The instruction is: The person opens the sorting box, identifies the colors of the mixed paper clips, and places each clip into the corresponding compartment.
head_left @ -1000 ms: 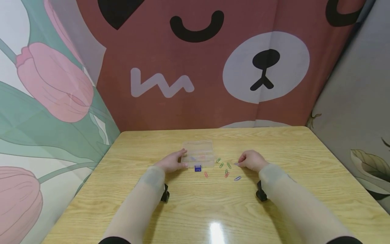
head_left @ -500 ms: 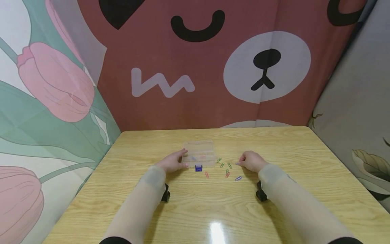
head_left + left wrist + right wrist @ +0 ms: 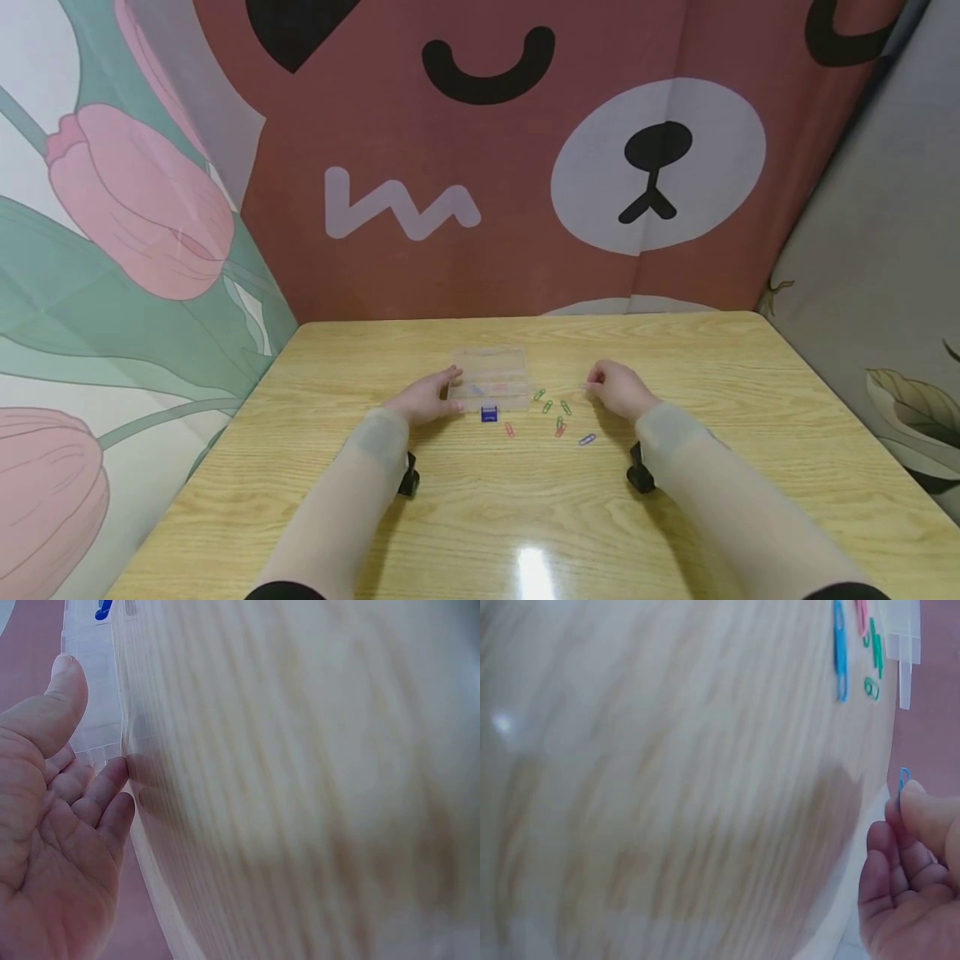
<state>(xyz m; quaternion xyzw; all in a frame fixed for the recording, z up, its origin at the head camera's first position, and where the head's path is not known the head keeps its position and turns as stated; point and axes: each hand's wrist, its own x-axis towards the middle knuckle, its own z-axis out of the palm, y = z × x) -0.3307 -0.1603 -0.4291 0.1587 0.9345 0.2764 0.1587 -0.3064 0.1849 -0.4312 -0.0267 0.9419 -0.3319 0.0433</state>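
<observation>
A clear plastic compartment box (image 3: 491, 392) with its lid raised lies on the wooden table, a blue latch (image 3: 489, 414) at its front. My left hand (image 3: 423, 398) holds the box's left end, thumb at the front corner and fingers along the side. In the left wrist view its thumb (image 3: 69, 690) overlaps the clear wall. My right hand (image 3: 621, 392) pinches a blue paper clip (image 3: 904, 777) between thumb and forefinger, above the table and right of the box. The clip's lower end is hidden by the fingertips. A few coloured pieces show inside the box.
Several loose paper clips lie right and front of the box: green ones (image 3: 547, 407), a red one (image 3: 509, 429), another red one touching a green one, and a blue one (image 3: 587, 439). Behind the wooden table (image 3: 480, 517) hangs a printed bear cloth (image 3: 375, 275).
My right hand has risen slightly and moved away from me, lifting the blue paper clip off the table. The left hand stays at the box.
</observation>
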